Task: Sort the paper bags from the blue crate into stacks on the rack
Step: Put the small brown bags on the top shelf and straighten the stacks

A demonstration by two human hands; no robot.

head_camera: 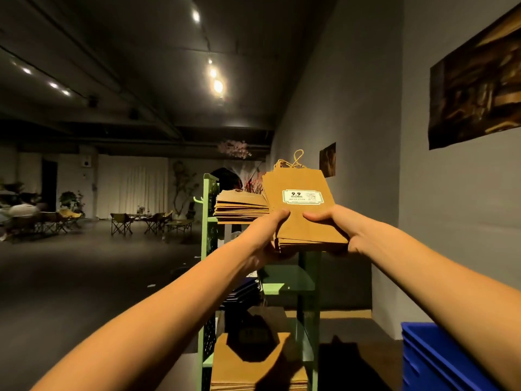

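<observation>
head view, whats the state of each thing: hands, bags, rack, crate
bag bundle, folded flat, label up, held aloft
left hand, grips its near left edge
right hand, grips its near right edge
top-shelf stack, lying flat on green rack
bottom stack, lying flat
blue crate, contents out of view

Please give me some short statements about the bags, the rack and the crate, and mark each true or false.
1. The left hand and the right hand grip one bundle of paper bags. True.
2. Its top bag has a white label. True.
3. The top shelf of the rack holds nothing. False: a stack of bags lies there.
4. The blue crate is at the left. False: it is at the lower right.
</observation>
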